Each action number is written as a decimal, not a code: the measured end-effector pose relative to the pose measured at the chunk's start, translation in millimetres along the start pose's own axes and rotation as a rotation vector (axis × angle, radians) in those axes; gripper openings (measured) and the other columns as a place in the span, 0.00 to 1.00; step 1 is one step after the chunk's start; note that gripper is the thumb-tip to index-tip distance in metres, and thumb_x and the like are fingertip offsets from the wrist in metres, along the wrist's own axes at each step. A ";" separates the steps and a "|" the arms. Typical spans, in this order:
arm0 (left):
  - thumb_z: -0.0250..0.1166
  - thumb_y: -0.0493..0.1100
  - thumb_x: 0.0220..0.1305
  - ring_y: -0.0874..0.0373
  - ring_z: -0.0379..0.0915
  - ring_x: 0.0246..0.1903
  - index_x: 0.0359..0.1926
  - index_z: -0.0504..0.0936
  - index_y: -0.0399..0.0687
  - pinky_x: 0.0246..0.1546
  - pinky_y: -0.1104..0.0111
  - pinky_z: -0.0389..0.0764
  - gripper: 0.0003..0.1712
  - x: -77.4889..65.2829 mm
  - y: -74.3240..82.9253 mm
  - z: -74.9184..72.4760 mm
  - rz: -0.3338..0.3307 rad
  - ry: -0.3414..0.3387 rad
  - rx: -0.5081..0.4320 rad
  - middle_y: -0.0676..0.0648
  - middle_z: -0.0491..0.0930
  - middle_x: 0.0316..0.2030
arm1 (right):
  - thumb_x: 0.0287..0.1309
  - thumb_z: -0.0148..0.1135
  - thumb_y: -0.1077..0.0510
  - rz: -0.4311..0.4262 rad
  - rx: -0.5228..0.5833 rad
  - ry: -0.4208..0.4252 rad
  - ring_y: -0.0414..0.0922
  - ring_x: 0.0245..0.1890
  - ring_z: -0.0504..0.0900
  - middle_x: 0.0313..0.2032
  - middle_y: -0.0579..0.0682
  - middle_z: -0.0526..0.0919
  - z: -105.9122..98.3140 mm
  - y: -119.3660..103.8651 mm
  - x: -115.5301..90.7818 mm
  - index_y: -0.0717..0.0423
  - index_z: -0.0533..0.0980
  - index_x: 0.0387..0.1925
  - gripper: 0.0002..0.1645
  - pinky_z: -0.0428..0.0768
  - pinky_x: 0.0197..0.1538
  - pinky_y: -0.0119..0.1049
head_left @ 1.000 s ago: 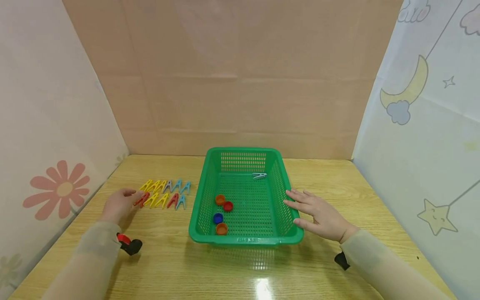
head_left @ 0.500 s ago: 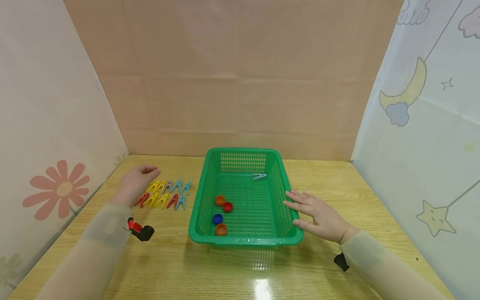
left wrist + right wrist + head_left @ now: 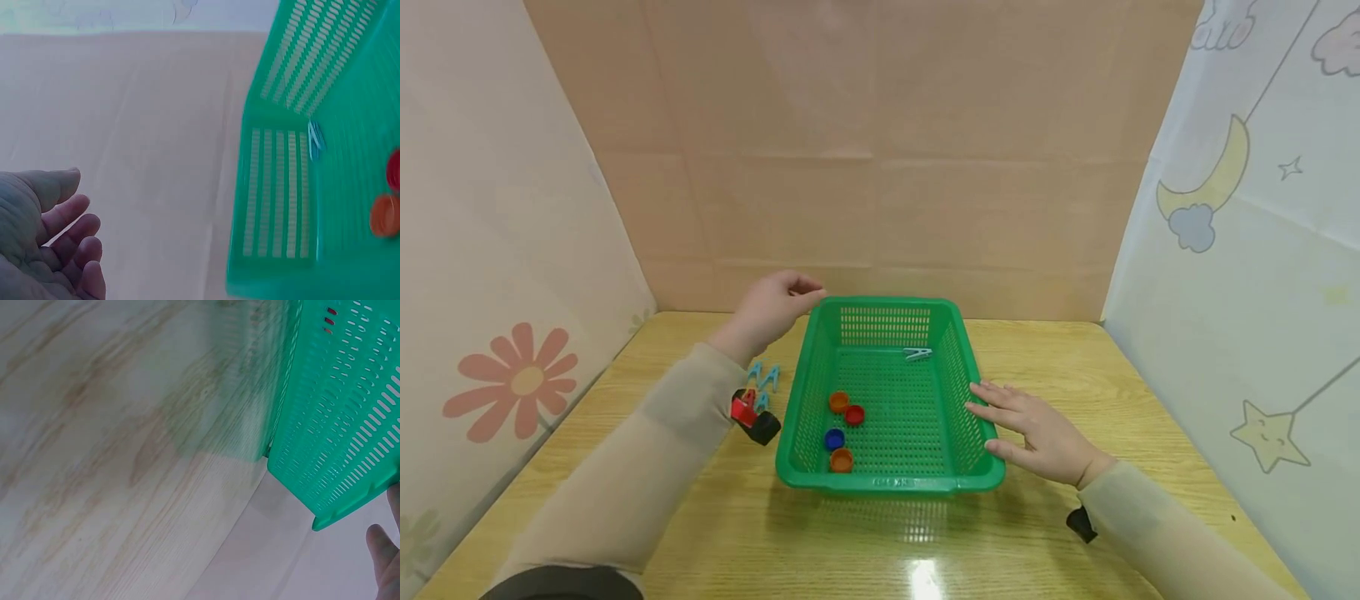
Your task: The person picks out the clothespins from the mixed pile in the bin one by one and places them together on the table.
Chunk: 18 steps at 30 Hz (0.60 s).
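Near the back left corner of a green plastic basket [image 3: 891, 482] hovers my left hand [image 3: 772, 308]. In the left wrist view the loosely bent fingers of that hand [image 3: 47, 234] hold nothing, and a gap separates them from the basket wall [image 3: 240, 206]. My right hand [image 3: 1037, 431] lies with straight, spread fingers on the basket's right rim. Inside the basket are a pale blue clothespin [image 3: 917, 354] at the back and, at the left, orange caps [image 3: 842, 461], a red cap [image 3: 854, 415] and a blue cap [image 3: 834, 439].
Left of the basket, light blue clothespins [image 3: 771, 377] and a red clothespin [image 3: 749, 396] show on the wooden table [image 3: 715, 517]. My left forearm hides other clothespins there. A brown paper backdrop [image 3: 880, 208] and patterned side walls [image 3: 1240, 292] surround the table.
My left hand has moved from the left clothespins rightward and away, to the basket's back left corner. My forearm now covers most clothespins. The right hand and basket stay put.
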<state>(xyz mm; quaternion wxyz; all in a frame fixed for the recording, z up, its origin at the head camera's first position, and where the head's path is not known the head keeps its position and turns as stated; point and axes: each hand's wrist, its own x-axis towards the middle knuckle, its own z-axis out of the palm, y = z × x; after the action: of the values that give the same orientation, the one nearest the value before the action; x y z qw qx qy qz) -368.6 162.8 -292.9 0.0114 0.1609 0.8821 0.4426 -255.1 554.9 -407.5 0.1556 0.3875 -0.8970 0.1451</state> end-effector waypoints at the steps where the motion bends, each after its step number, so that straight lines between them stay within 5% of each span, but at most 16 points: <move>1: 0.57 0.55 0.69 0.50 0.71 0.51 0.55 0.77 0.49 0.52 0.53 0.72 0.21 4.0 7.7 5.9 0.017 -0.008 -0.002 0.47 0.75 0.53 | 0.59 0.64 0.51 -0.004 -0.003 0.003 0.57 0.67 0.64 0.68 0.54 0.66 0.0 0.0 0.0 0.51 0.70 0.65 0.33 0.65 0.59 0.57; 8: 0.60 0.53 0.68 0.53 0.73 0.49 0.52 0.80 0.49 0.52 0.57 0.73 0.18 30.9 36.8 46.9 0.076 -0.062 0.021 0.49 0.77 0.51 | 0.59 0.64 0.51 -0.017 -0.014 0.014 0.57 0.66 0.65 0.67 0.55 0.66 1.7 -1.2 1.2 0.54 0.71 0.65 0.33 0.66 0.61 0.53; 18: 0.60 0.53 0.68 0.54 0.72 0.48 0.49 0.79 0.50 0.49 0.57 0.74 0.15 57.7 29.8 90.7 0.008 -0.077 -0.003 0.51 0.77 0.47 | 0.60 0.63 0.49 -0.014 -0.016 -0.005 0.57 0.66 0.64 0.68 0.55 0.66 4.3 -6.4 2.3 0.53 0.70 0.65 0.33 0.67 0.58 0.58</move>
<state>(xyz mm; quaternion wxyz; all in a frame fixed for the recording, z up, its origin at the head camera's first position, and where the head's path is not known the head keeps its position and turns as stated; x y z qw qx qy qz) -400.4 266.8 -317.5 0.0436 0.1814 0.8797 0.4374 -252.6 547.6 -409.6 0.1574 0.3930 -0.8958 0.1357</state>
